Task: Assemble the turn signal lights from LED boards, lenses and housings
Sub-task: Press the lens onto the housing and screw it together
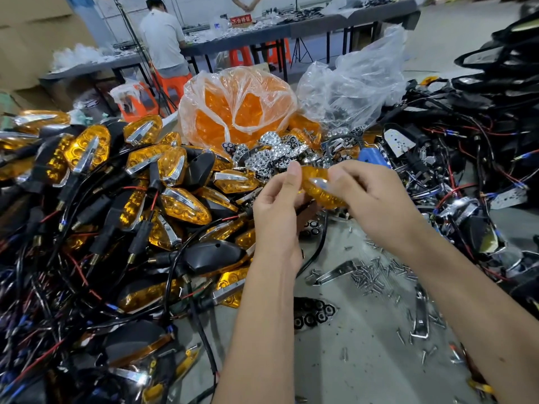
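An amber lens (319, 189) with a shiny chrome strip on it is held between both hands above the table's middle. My left hand (277, 211) pinches its left end with thumb and fingers. My right hand (367, 191) grips its right side, fingers curled over the top. A black cable (319, 246) hangs down below the lens. A big heap of finished amber lights (172, 199) with black housings and wires fills the left. Chrome reflectors (268, 156) lie behind the hands. Black housings with wires (466, 176) are piled at the right.
A plastic bag of amber lenses (236, 112) and a clear bag (350, 88) stand at the back. Loose screws (376, 275), chrome strips (332, 274) and a black reflector piece (313, 313) lie on the grey table. A person (163, 39) works at a far bench.
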Demonstrator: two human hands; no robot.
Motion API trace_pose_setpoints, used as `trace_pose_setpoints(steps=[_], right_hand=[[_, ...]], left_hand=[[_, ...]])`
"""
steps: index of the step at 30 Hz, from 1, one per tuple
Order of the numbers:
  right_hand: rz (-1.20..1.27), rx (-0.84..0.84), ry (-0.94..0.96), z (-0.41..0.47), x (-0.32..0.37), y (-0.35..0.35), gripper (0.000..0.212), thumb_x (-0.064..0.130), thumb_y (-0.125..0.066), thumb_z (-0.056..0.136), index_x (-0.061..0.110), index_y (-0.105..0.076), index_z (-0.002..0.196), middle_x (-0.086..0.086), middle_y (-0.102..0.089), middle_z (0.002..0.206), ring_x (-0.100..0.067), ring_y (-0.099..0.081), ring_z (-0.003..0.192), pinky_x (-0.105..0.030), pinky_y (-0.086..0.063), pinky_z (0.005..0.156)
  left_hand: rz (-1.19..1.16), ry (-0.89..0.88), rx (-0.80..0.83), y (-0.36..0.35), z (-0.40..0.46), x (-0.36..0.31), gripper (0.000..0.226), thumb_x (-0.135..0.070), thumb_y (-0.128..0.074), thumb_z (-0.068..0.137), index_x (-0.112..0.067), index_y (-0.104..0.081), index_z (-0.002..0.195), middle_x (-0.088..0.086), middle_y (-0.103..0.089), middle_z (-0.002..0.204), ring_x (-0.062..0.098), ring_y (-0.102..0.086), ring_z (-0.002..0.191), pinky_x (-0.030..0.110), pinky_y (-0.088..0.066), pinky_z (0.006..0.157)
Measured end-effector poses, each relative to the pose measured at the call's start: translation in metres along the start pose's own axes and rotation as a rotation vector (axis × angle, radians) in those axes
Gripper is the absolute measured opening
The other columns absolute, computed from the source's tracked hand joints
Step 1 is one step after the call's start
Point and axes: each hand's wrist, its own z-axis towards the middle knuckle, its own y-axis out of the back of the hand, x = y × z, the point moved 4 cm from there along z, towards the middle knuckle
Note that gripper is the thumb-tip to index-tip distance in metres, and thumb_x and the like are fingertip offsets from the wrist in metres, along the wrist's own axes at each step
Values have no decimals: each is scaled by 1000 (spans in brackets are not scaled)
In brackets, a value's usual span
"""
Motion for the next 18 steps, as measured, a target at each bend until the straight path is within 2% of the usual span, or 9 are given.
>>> trace_pose_setpoints(steps=[2,3,5,7,8,10,12,15,18], right_hand=[[51,8,-56,2,-2,1,57,50,-37,108,1,-52,83,-21,-55,70,-29,-41,57,-45,-32,53],[48,18,-69,2,-1,1,59,49,-34,109,-2,-47,83,-25,-49,71,-28,-37,57,-46,-31,54],[61,56,-87,1,-2,-1,58,52,-34,110,0,-45,87,-18,-38,70,-19,-34,59,-39,-34,55],[137,101,-145,1,-8,-3,56,58,-38,107,6,-51,95,-1,-39,66,-13,-42,58,-30,-43,54],[159,121,-150,0,-10,-4,50,59,-42,105,11,-54,97,7,-45,61,-8,-45,53,-23,-43,52],[110,158,-114,0,-9,-6,32,53,-51,105,21,-58,99,9,-61,59,-1,-52,44,-11,-36,45],[38,156,-70,1,-8,-6,24,47,-56,104,24,-58,98,3,-67,64,0,-56,46,-10,-37,44],[36,123,-46,1,-7,-6,23,49,-59,103,27,-57,96,1,-66,64,-2,-56,49,-13,-36,47],[108,97,-84,2,-9,-7,25,55,-64,94,31,-58,100,2,-71,77,-12,-63,61,-26,-48,56]], left_hand=[[-17,10,34,-2,-1,-1,24,-39,-67,99,-23,-75,83,1,-75,83,11,-70,70,36,-61,73],[2,3,25,-2,-1,0,25,-37,-67,100,-22,-77,83,2,-75,82,12,-71,70,37,-62,73],[40,-35,-17,-3,0,2,27,-33,-65,102,-14,-77,86,2,-73,76,17,-70,73,49,-64,83],[61,-52,-65,-2,1,3,29,-29,-65,103,-8,-75,85,-1,-68,67,19,-68,72,54,-63,85],[62,-42,-85,-1,2,4,29,-27,-65,102,-7,-74,84,-1,-67,65,19,-68,70,51,-64,80],[44,-6,-104,2,4,5,27,-26,-67,101,-5,-75,86,4,-72,72,21,-70,70,40,-64,70],[5,41,-120,4,5,7,25,-24,-68,101,-4,-76,88,11,-77,82,24,-73,72,36,-64,65],[-38,77,-137,5,5,9,23,-24,-70,99,-7,-76,85,8,-77,81,21,-74,70,33,-62,62],[-58,71,-109,3,3,6,22,-29,-72,97,-9,-76,88,5,-76,80,17,-73,71,30,-61,65]])
